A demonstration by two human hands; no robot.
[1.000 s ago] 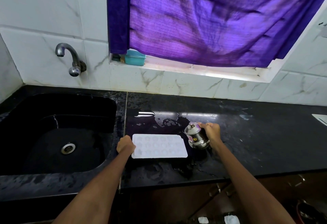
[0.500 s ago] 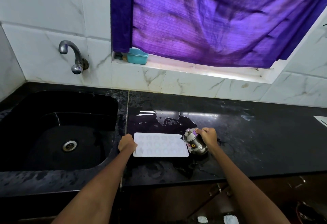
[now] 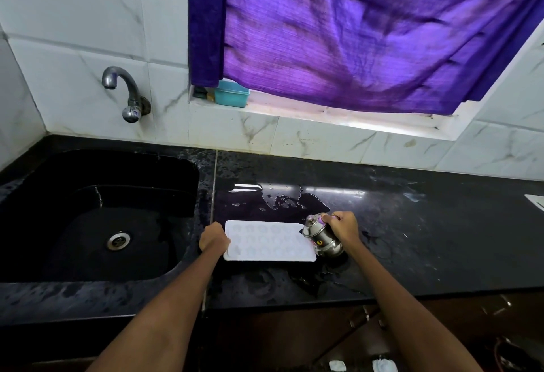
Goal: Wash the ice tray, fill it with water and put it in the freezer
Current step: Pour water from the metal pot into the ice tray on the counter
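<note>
The white tray [image 3: 269, 240] lies flat on the wet black counter [image 3: 412, 239], just right of the sink [image 3: 97, 218] and well below the tap [image 3: 125, 93]. The left hand [image 3: 214, 240] holds its left edge with the fingers curled over it, a tight grip on the rim. The right hand [image 3: 343, 227] is wrapped round a small steel pot [image 3: 321, 236], which is tipped with its mouth over the tray's right end; the pot's base looks to be touching or nearly on the counter, though I can't tell which. Whether water is running out of it I can't make out either.

I'd say this is the filling step, and a few things could spoil it. The counter is puddled already, behind the tray and in front of it, so the tray could slide if the left hand eases off. Tip the pot too sharply and the water would overshoot the shallow cells and run onto the counter. A brimful tray with a thin rim will slop on the walk to the freezer, which isn't in view, unless it is kept level with both hands.

As for writing, the pot carries a small round yellow mark on its side, too small to read. Nothing legible shows on the tray or the teal tub [image 3: 231, 93] on the window ledge
</note>
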